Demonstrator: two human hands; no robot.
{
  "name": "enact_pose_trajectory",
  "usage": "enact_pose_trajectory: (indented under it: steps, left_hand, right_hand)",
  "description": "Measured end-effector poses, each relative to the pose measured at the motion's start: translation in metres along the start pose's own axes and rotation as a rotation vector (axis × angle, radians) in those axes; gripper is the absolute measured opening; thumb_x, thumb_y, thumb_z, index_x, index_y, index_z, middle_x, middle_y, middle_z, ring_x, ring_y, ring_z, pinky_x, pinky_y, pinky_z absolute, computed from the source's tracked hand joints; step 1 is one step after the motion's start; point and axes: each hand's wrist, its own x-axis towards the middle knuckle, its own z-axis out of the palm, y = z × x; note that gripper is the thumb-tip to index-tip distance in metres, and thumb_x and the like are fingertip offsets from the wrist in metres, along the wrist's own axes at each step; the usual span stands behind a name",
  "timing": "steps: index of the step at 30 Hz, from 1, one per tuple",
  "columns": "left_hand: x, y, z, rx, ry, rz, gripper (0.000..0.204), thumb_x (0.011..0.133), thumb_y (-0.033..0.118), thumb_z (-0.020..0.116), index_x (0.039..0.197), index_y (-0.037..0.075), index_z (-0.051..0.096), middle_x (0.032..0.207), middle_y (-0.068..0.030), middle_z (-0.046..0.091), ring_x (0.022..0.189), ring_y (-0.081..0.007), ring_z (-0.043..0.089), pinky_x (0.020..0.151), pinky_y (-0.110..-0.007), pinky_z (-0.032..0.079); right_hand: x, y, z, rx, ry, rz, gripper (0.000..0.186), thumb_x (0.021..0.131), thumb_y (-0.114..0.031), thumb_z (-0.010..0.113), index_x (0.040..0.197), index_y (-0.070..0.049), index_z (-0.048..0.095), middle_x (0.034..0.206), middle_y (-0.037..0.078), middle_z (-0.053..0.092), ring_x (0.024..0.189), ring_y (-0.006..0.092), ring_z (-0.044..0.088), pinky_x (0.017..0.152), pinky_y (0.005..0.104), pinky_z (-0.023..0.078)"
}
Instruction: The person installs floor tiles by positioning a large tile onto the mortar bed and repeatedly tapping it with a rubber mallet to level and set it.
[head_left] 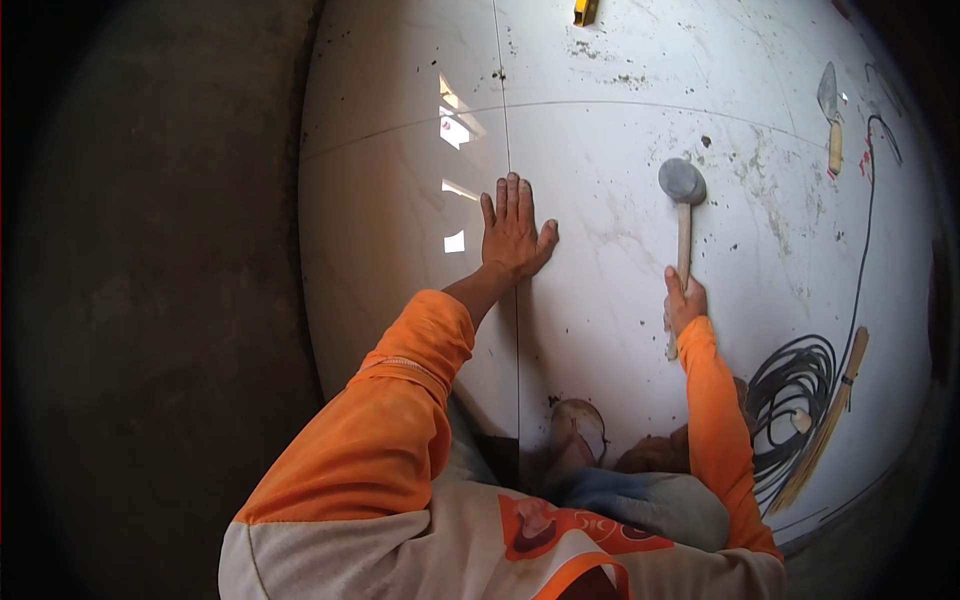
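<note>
My left hand (514, 232) lies flat on the glossy white floor tiles (390, 250), fingers stretched forward across the thin joint between two tiles. To its right, my right hand (686, 301) is wrapped round the wooden handle of a rubber mallet (683, 181). The mallet's grey head points away from me, over the right-hand tile; whether it touches the tile I cannot tell. Crumbs of dirt or mortar are scattered on the tiles around it.
A trowel (832, 120) with a wooden handle lies at the far right. Coiled black cable (790, 390) and a straw broom (825, 425) lie near right. A yellow tool (585, 12) shows at the top edge. Dark rough floor (170, 250) borders the tiles on the left.
</note>
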Motion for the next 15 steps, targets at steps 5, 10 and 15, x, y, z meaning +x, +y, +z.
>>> enact_pose_trajectory:
  steps: [5,10,15]
  left_hand:
    - [-0.085,0.023,0.014,0.006,-0.059,-0.053,0.08,0.092,0.045,0.038,0.147,-0.006,0.013,0.156,-0.0242,0.009,0.146,-0.0378,0.005,0.117,-0.054,0.002]
    - [-0.145,0.037,0.03,-0.101,0.027,-0.01,0.081,0.09,0.043,0.045,0.145,-0.008,0.016,0.153,-0.0292,0.012,0.143,-0.0445,0.009,0.114,-0.061,0.007]
    - [-0.059,0.013,0.013,-0.034,0.019,0.095,0.08,0.092,0.047,0.042,0.147,-0.004,0.016,0.156,-0.0232,0.011,0.145,-0.0386,0.008,0.115,-0.058,0.005]
  right_hand:
    - [0.009,0.01,-0.001,0.001,-0.004,0.006,0.052,0.091,-0.054,0.057,0.083,-0.003,0.051,0.045,0.001,0.04,0.033,0.0136,0.041,0.034,0.0309,0.036]
    - [0.009,0.008,-0.004,0.041,0.012,-0.014,0.051,0.09,-0.054,0.058,0.081,-0.004,0.049,0.047,0.002,0.042,0.034,0.0138,0.044,0.034,0.0309,0.037]
    - [0.007,0.007,-0.004,-0.072,0.019,-0.056,0.05,0.09,-0.052,0.058,0.081,-0.004,0.048,0.049,0.002,0.043,0.034,0.0142,0.044,0.034,0.0315,0.037]
